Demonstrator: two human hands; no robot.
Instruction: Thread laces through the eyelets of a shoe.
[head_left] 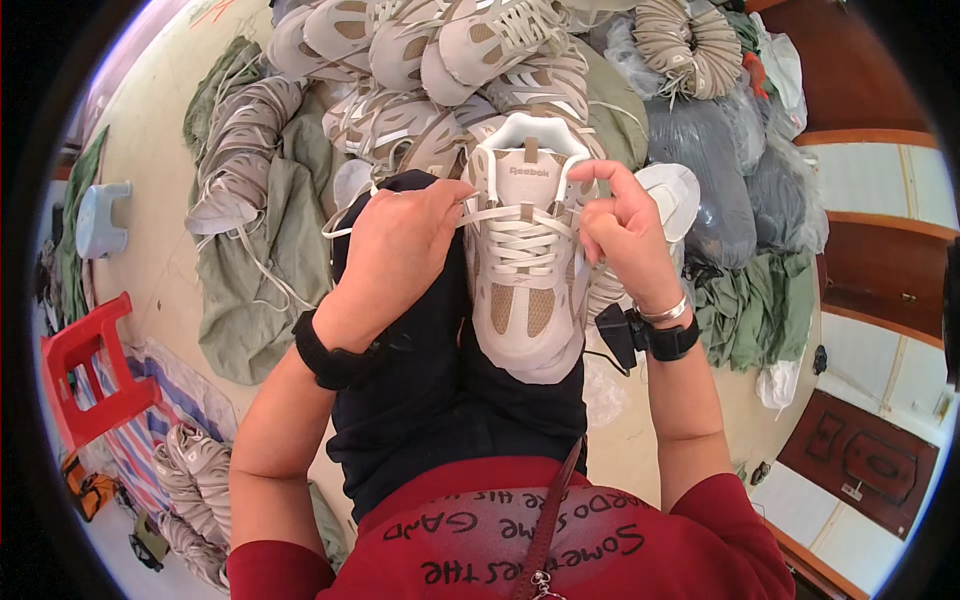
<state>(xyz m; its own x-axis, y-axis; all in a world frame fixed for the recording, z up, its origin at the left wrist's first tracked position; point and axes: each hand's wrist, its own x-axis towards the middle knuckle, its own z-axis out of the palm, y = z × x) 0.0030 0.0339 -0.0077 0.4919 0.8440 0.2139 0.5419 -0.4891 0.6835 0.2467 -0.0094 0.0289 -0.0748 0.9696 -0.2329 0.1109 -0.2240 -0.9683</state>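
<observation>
A beige and white sneaker [513, 322] rests on my lap, its toe toward me and its tongue standing up at the far end. White laces [522, 247] criss-cross its front and pass under a tan loop on the tongue. At the shoe's left edge, my left hand [405, 235] pinches the shoelace near the top eyelets, and a loose stretch of lace hangs out behind it. My right hand [628, 232] is on the opposite side, index finger bent against the collar and the other fingers curled in by the lace. Its fingertips are partly hidden.
Similar sneakers [400, 45] lie heaped beyond my knees. Bundled shoe uppers [250, 140] sit on green cloth to the left, and a ring of uppers [688, 50] lies on plastic-wrapped bags [700, 170] at right. A red stool [95, 370] and a pale blue stool [103, 220] stand left.
</observation>
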